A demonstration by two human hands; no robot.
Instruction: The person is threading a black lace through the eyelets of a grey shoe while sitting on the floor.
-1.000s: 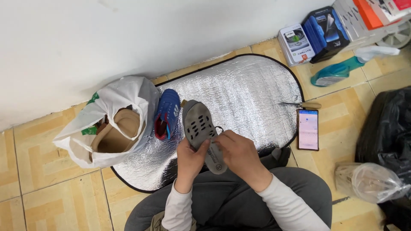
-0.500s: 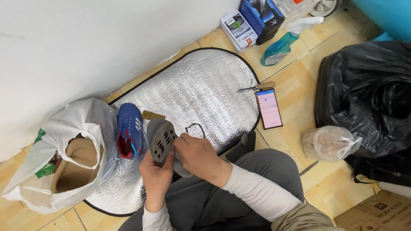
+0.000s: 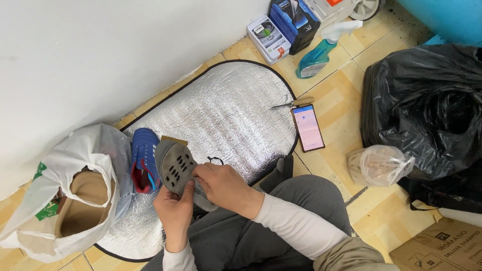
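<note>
At the lower left of the frame a white plastic bag (image 3: 65, 190) gapes open, with a tan shoe (image 3: 83, 206) lying inside it; its side touches a blue shoe (image 3: 143, 165) resting on the silver foil mat (image 3: 226, 120). At lower centre both hands grip a grey shoe (image 3: 175, 168), sole upward, over the person's lap and the mat's near edge: the left hand (image 3: 173, 213) has its fingers curled around the heel end from below, and the right hand (image 3: 223, 185) is closed over its side, fingers folded tight on it. A clear plastic bag (image 3: 379, 164) at right centre holds something pale that cannot be made out, and a black bin bag (image 3: 427, 105) bulges beside it. Most of the mat's middle and upper part lies bare. Just off its right edge a small knife (image 3: 293, 104) and a phone (image 3: 308, 128) lie on the tiled floor (image 3: 346, 100), with a spray bottle (image 3: 321, 52) and boxes (image 3: 283, 25) near the wall above.
</note>
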